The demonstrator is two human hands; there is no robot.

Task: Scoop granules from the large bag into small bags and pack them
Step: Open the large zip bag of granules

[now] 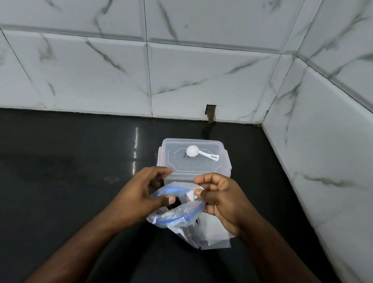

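A clear plastic bag (175, 217) with a blue zip strip hangs above the black counter, its mouth pulled open. My left hand (140, 196) grips its left rim, thumb on the blue strip. My right hand (219, 197) pinches a small white piece at the bag's right rim between thumb and fingers. Behind the hands stands a clear lidded plastic box (194, 160), and a white scoop (199, 153) lies on its lid. Several small clear bags (215, 238) lie flat on the counter under the held bag. I see no granules.
The black counter (54, 175) runs left and toward me. White marble-look tiled walls (142, 69) close the back and the right side, meeting in a corner at the back right. A small dark notch (210, 113) sits at the base of the back wall.
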